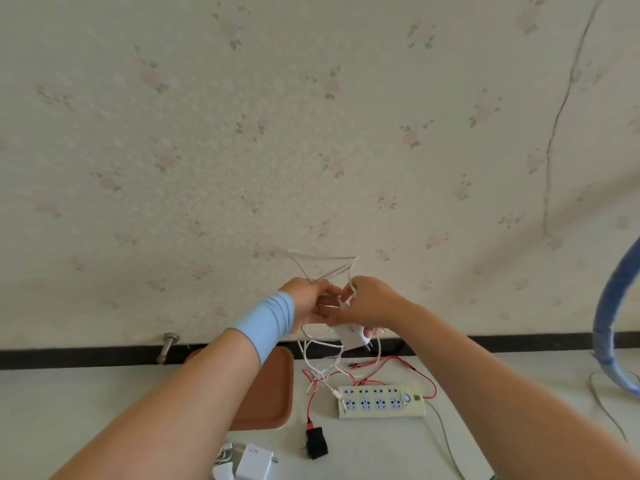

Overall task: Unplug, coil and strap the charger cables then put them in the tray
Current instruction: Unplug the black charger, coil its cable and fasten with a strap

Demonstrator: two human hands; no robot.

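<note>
- Your left hand: raised in front of the wall, light-blue wristband on the wrist, fingers closed on strands of the white cable.
- Your right hand: raised, touching the left hand, fingers curled round the same cable.
- White cable: thin loops stand up above both hands; the rest hangs in loose strands down to the floor, well above the tray. Its tail ends at a white connector beside the left end of the power strip; you cannot tell from here whether it is plugged in.
- White charger block: hanging just below your hands, tilted, prongs pointing down to the right. Which fingers carry it cannot be told.
- Tray: brown, rounded corners, on the pale floor against the skirting, partly hidden by your left forearm.
- Power strip: cream, two rows of sockets, just right of the tray, grey cord leading off toward you.
- Red cable: loose on the floor around the far side of the strip, running to a black plug nearer you.
- Second white charger: at the bottom edge, near the tray's close corner.
- Metal door stop: on the black skirting, left of the tray.
- Blue curved tube: at the right edge.
</note>
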